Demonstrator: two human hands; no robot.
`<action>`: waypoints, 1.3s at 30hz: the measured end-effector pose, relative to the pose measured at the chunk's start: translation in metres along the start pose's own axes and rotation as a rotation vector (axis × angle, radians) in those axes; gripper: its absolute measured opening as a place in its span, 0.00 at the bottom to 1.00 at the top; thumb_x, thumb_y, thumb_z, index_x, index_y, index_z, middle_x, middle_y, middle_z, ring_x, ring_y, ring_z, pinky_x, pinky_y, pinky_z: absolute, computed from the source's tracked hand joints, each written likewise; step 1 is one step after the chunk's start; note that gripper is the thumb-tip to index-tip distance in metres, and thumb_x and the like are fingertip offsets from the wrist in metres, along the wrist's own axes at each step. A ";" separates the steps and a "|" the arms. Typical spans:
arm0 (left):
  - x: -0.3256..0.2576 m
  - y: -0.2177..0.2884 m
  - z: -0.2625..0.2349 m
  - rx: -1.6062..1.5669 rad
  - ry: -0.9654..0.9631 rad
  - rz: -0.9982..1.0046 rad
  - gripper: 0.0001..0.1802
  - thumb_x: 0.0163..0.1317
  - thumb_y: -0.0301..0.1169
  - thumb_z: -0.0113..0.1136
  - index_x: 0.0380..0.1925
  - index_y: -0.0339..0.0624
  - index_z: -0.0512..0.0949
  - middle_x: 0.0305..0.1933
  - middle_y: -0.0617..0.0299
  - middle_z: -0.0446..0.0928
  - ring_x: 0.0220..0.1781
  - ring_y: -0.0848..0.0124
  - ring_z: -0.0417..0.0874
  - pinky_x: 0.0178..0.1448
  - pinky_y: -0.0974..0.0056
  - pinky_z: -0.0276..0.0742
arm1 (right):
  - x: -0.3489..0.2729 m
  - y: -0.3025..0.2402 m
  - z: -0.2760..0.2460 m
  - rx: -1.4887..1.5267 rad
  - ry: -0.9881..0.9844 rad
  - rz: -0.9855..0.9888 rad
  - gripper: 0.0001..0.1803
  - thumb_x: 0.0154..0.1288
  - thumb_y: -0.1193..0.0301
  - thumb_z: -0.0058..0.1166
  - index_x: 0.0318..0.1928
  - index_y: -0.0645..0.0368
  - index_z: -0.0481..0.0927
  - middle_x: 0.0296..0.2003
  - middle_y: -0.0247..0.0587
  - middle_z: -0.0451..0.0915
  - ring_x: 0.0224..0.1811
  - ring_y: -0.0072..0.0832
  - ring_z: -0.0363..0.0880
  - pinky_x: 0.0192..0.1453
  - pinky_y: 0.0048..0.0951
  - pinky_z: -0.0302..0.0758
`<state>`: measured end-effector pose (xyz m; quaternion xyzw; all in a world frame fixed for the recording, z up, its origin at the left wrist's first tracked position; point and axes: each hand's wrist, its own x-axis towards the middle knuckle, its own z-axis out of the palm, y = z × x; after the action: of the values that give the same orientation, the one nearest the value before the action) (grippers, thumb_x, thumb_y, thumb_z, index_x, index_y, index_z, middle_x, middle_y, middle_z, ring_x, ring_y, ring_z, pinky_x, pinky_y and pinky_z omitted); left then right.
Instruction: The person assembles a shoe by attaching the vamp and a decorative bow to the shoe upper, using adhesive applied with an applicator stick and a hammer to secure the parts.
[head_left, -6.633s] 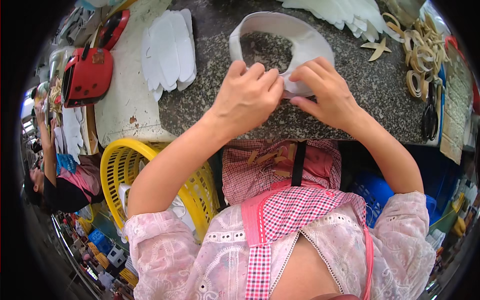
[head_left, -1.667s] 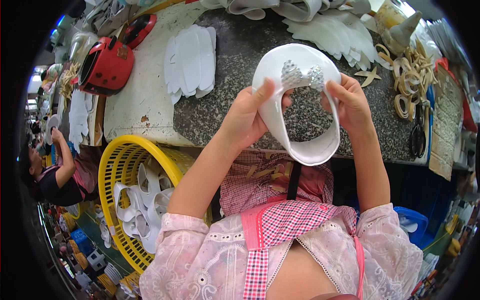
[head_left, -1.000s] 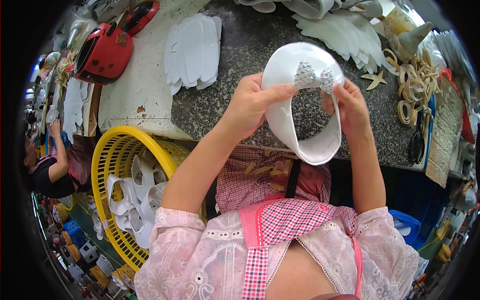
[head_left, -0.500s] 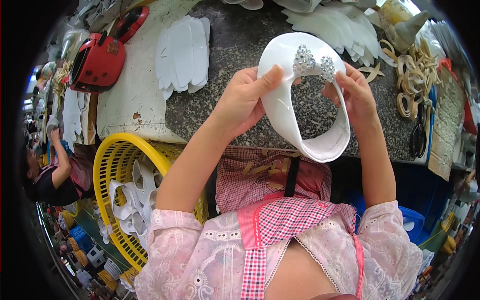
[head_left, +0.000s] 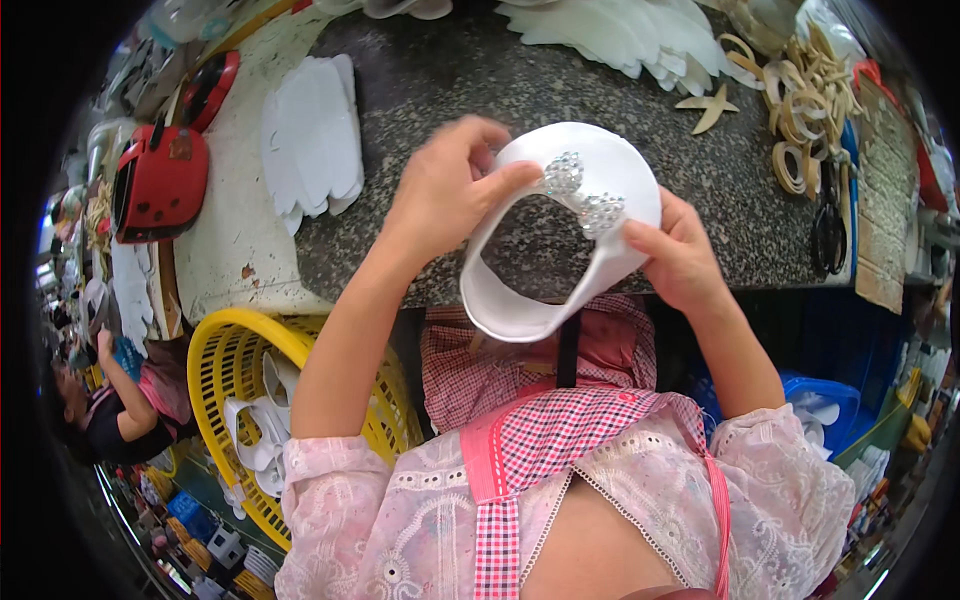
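Note:
Over the near edge of the bench I hold a white shoe upper [head_left: 610, 150], a curved loop with a wide opening. A sparkling rhinestone ornament [head_left: 563, 175] in two clusters sits beside that opening. My left hand [head_left: 440, 190] is at the upper's left side, its thumb on the rim beside the ornament; the fingers are slightly blurred and partly behind the edge. On the right side, my right hand [head_left: 685, 255] pinches the upper, thumb on top and fingers underneath. The loop's lower part hangs toward my apron.
White cut pieces [head_left: 312, 135] lie stacked on the left of the bench [head_left: 400, 90], with more at the back. Tan strips [head_left: 800, 120] and black scissors [head_left: 829, 235] are at right. A yellow basket [head_left: 215, 340] holds white shoe parts. Another person [head_left: 130, 400] works far left.
The shoe upper has come down and left, nearer to me, and has turned clockwise. My left hand has shifted left along its rim, and the right hand has moved lower on its side.

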<state>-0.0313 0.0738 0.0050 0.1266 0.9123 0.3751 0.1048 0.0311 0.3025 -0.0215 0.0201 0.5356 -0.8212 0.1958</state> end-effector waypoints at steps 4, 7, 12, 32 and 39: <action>-0.002 0.031 0.005 0.044 -0.036 0.638 0.29 0.47 0.22 0.61 0.54 0.47 0.71 0.47 0.54 0.70 0.52 0.57 0.69 0.56 0.58 0.67 | -0.005 0.010 -0.003 -0.042 0.072 -0.044 0.22 0.58 0.72 0.54 0.53 0.66 0.69 0.42 0.38 0.78 0.42 0.22 0.76 0.49 0.26 0.73; -0.005 0.011 0.026 0.209 -0.079 0.653 0.25 0.44 0.19 0.61 0.47 0.43 0.75 0.41 0.57 0.74 0.42 0.58 0.75 0.45 0.59 0.73 | -0.002 0.002 -0.013 -0.332 0.048 0.121 0.22 0.59 0.68 0.56 0.51 0.66 0.70 0.36 0.38 0.79 0.35 0.23 0.77 0.40 0.26 0.76; -0.018 0.015 0.036 0.413 -0.054 0.645 0.21 0.45 0.20 0.58 0.44 0.36 0.75 0.31 0.58 0.72 0.35 0.62 0.75 0.39 0.62 0.74 | -0.023 -0.064 -0.157 -1.328 1.049 -0.681 0.10 0.53 0.73 0.59 0.37 0.60 0.79 0.30 0.42 0.78 0.28 0.29 0.78 0.31 0.27 0.74; -0.059 0.031 0.055 0.335 0.036 0.351 0.27 0.48 0.27 0.61 0.50 0.32 0.69 0.48 0.48 0.67 0.48 0.54 0.71 0.53 0.59 0.70 | -0.060 -0.184 -0.248 -0.738 0.769 -0.566 0.16 0.65 0.61 0.51 0.44 0.62 0.74 0.23 0.26 0.68 0.19 0.14 0.62 0.23 0.16 0.61; -0.055 0.029 0.055 0.245 0.051 0.266 0.25 0.49 0.26 0.60 0.49 0.30 0.68 0.50 0.47 0.68 0.47 0.55 0.73 0.53 0.59 0.70 | -0.006 -0.077 -0.043 -0.859 0.017 -0.264 0.14 0.60 0.73 0.53 0.45 0.66 0.74 0.32 0.34 0.75 0.27 0.17 0.72 0.31 0.19 0.70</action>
<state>0.0410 0.1125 -0.0073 0.2484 0.9287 0.2749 0.0147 0.0030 0.3695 0.0288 -0.1248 0.8275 -0.5421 0.0757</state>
